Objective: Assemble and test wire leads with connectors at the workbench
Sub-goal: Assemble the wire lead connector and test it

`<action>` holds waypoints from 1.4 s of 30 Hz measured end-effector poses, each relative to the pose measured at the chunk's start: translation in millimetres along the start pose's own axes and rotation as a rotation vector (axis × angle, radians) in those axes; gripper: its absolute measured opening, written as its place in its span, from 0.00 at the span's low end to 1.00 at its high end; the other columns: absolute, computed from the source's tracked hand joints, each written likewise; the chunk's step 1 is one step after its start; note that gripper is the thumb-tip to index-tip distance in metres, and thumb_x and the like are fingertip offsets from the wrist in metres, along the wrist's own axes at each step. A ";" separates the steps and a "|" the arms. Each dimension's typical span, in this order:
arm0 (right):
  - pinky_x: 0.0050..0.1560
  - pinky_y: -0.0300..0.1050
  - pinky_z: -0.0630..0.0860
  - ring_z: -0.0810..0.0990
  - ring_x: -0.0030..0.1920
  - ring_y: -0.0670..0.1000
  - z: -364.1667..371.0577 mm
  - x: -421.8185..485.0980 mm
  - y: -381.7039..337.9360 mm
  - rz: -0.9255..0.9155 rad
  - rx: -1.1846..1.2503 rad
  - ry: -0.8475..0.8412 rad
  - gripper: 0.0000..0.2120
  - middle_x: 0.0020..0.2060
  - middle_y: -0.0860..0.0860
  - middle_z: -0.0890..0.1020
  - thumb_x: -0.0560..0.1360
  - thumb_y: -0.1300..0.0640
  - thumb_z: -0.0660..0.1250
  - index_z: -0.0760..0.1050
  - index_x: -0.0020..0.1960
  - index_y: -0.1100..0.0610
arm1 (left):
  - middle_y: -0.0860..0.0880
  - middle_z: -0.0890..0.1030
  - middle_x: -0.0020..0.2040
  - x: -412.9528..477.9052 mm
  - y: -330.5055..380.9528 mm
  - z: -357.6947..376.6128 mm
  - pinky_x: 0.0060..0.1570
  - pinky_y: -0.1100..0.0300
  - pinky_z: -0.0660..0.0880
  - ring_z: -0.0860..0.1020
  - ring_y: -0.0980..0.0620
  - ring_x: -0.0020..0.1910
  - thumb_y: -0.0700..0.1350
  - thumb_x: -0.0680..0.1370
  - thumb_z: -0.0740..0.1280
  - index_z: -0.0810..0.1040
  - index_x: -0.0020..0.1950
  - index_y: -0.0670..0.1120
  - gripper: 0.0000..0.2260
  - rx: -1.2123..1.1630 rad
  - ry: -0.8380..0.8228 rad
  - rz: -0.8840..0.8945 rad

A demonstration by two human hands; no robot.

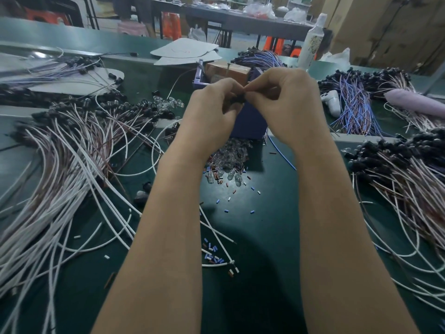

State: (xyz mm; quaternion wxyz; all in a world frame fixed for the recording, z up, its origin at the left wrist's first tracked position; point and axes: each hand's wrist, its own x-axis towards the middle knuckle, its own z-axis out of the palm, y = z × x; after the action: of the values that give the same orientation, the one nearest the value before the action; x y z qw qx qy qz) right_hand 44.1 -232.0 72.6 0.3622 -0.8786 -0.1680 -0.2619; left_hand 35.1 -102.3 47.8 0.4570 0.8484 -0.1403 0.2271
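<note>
Both hands are raised together over the middle of the green workbench. My left hand and my right hand pinch a small black connector between their fingertips; most of it is hidden by the fingers. Behind the hands stands a blue box. Clear bulbs and small coloured sleeve bits lie below the hands. A heap of white and brown wire leads with black connectors covers the left of the bench.
More leads with black connectors pile up at the right, and blue-purple leads lie behind them. A white bottle stands at the back right. A cardboard box sits behind the blue box. White paper sheets lie at the back.
</note>
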 end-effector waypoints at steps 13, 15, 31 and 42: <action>0.39 0.35 0.77 0.81 0.33 0.45 1.6 -2.4 14.5 0.343 0.761 -0.019 0.02 0.31 0.50 0.83 0.74 0.63 0.70 0.79 0.42 0.59 | 0.48 0.82 0.39 -2.1 1.2 -5.1 0.46 0.64 0.70 0.77 0.52 0.41 0.44 0.78 0.66 0.80 0.50 0.44 0.06 0.041 0.009 0.035; 0.39 0.35 0.77 0.81 0.32 0.45 3.3 -2.5 16.1 0.382 0.797 -0.028 0.02 0.30 0.50 0.82 0.73 0.63 0.71 0.79 0.41 0.59 | 0.47 0.82 0.40 -1.7 -0.3 -3.5 0.48 0.59 0.72 0.78 0.49 0.43 0.44 0.78 0.66 0.80 0.51 0.42 0.07 0.066 -0.006 0.039; 0.44 0.41 0.80 0.79 0.36 0.47 13.3 -2.0 17.2 0.213 0.459 -0.026 0.03 0.39 0.60 0.83 0.76 0.62 0.68 0.79 0.45 0.61 | 0.48 0.81 0.39 0.1 -1.4 -2.7 0.43 0.63 0.69 0.77 0.51 0.41 0.43 0.77 0.66 0.81 0.51 0.44 0.06 0.070 0.003 0.040; 0.42 0.39 0.79 0.82 0.38 0.47 10.9 0.5 16.7 0.310 0.614 -0.099 0.02 0.38 0.53 0.83 0.75 0.59 0.69 0.77 0.44 0.56 | 0.48 0.82 0.40 0.1 4.0 1.1 0.40 0.65 0.69 0.77 0.52 0.41 0.44 0.77 0.67 0.81 0.52 0.48 0.06 0.038 0.025 0.002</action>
State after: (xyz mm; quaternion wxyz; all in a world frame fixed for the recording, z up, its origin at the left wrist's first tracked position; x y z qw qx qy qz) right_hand 56.3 -235.5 57.2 0.6365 -0.7554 -0.1210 -0.0980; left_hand 33.7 -105.4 50.1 0.4424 0.8539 -0.1311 0.2408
